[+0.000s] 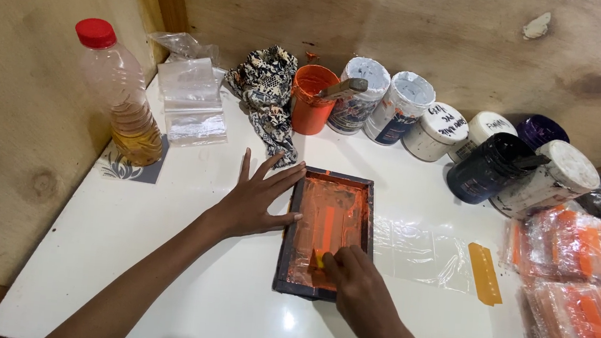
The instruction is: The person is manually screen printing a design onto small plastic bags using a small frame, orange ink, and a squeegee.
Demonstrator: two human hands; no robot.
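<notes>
In the head view a small dark-framed printing screen (pixel 326 231), its mesh smeared with orange ink, lies flat on the white counter (pixel 182 282), and everything else sits around it. The left hand (pixel 258 201) rests spread at the frame's left edge, fingers wide and flat, holding nothing but pinning the frame down. The right hand (pixel 357 286) sits at the frame's near end, its fingers closed on a small yellow squeegee (pixel 319 259) that touches the mesh. To do this stroke well, I judge the blade should keep even pressure along the mesh while the left hand stops the frame from sliding. A clear plastic pouch (pixel 424 251) with an orange strip (pixel 485 273) lies just right of the frame; printed pouches (pixel 580 288) are stacked farther right. Beyond the frame stand an open orange paint tub (pixel 310 101) and a row of capped jars (pixel 428 122); a patterned rag (pixel 270 86) and a red-capped bottle (pixel 122 95) lie off to its far left. Most of the squeegee is hidden under the fingers, whatever lies beneath the screen cannot be seen, and the pouch stack is cut off at the picture's edge.
</notes>
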